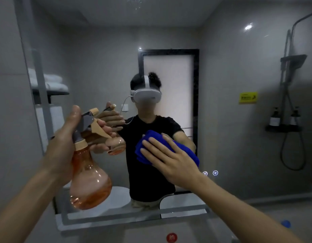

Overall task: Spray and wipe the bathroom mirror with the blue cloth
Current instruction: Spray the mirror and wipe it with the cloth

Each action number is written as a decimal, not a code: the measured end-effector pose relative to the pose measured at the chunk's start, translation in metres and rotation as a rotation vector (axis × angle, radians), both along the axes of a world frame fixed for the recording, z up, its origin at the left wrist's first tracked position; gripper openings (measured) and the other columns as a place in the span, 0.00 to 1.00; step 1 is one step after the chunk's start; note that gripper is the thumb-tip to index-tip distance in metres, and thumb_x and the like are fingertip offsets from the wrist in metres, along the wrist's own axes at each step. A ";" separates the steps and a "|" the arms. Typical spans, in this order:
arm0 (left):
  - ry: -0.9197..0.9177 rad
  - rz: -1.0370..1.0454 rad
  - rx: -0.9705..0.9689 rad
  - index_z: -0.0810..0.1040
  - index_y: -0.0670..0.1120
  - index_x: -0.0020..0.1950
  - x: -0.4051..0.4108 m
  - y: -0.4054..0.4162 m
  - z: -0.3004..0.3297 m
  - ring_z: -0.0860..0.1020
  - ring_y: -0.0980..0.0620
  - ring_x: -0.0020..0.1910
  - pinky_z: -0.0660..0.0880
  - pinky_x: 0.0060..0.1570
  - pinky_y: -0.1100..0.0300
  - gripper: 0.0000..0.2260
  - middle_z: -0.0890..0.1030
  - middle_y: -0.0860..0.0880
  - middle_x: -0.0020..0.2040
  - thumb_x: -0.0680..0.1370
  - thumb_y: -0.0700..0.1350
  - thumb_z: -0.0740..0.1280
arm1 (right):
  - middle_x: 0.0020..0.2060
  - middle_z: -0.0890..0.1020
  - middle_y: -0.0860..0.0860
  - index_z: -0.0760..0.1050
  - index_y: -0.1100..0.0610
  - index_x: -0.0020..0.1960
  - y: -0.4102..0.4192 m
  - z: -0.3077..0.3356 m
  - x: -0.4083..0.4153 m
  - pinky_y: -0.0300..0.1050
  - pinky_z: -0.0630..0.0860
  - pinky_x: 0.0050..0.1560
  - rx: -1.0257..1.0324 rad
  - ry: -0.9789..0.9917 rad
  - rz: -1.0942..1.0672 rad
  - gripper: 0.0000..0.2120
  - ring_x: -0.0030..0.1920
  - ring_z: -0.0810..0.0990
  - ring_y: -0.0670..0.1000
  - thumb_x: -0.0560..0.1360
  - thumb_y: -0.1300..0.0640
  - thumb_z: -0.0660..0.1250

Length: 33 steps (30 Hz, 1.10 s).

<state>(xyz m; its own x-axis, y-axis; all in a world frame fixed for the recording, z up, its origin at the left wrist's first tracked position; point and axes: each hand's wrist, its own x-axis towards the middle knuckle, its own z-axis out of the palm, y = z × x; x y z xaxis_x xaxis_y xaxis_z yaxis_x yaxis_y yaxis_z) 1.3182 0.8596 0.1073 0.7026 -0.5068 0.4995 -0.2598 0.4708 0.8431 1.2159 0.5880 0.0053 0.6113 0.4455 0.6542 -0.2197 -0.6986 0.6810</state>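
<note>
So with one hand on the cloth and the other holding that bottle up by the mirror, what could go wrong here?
1. The left hand grips the spray bottle only near its neck; if wet, it might slip and drop.
2. The nozzle sits close to the mirror, so spray may run in streaks.
3. The right hand presses the bunched blue cloth with flat fingers; it could slide out.

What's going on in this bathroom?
A person is cleaning the bathroom mirror. Their right hand presses a folded blue cloth flat against the glass with straight fingers. Their left hand grips an orange spray bottle by its neck, fingers on the trigger, nozzle aimed at the mirror. No spray mist is visible.
</note>
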 end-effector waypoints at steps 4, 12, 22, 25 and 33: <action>0.001 -0.033 0.025 0.85 0.43 0.47 0.000 0.002 0.002 0.84 0.40 0.48 0.82 0.39 0.54 0.27 0.84 0.37 0.49 0.78 0.63 0.58 | 0.76 0.68 0.56 0.68 0.59 0.75 -0.047 0.021 -0.034 0.67 0.67 0.70 0.039 -0.223 0.016 0.26 0.77 0.65 0.58 0.79 0.55 0.68; -0.024 -0.030 -0.003 0.80 0.37 0.55 0.009 0.024 0.000 0.83 0.36 0.49 0.82 0.37 0.54 0.29 0.83 0.35 0.50 0.78 0.63 0.57 | 0.76 0.68 0.55 0.65 0.59 0.77 -0.037 0.175 -0.006 0.58 0.62 0.76 0.507 -0.782 0.000 0.23 0.78 0.62 0.58 0.84 0.54 0.54; 0.037 0.010 -0.003 0.80 0.39 0.56 0.029 0.023 -0.009 0.84 0.41 0.47 0.83 0.37 0.56 0.29 0.84 0.37 0.50 0.77 0.64 0.58 | 0.79 0.60 0.54 0.59 0.57 0.80 0.052 0.033 0.056 0.64 0.58 0.76 0.033 -0.090 0.097 0.26 0.80 0.54 0.57 0.83 0.55 0.58; 0.044 0.021 0.008 0.80 0.38 0.56 0.031 0.017 -0.014 0.84 0.38 0.49 0.83 0.36 0.56 0.30 0.84 0.35 0.51 0.77 0.64 0.59 | 0.78 0.63 0.53 0.62 0.56 0.79 0.019 0.004 0.027 0.65 0.63 0.73 -0.053 -0.002 0.120 0.25 0.80 0.58 0.55 0.83 0.56 0.62; 0.012 0.021 -0.004 0.86 0.44 0.48 0.042 0.021 -0.012 0.85 0.40 0.46 0.82 0.35 0.57 0.25 0.85 0.37 0.48 0.77 0.62 0.59 | 0.73 0.72 0.56 0.68 0.59 0.75 -0.072 0.104 -0.045 0.61 0.69 0.70 0.251 -0.610 -0.038 0.23 0.75 0.68 0.59 0.82 0.54 0.63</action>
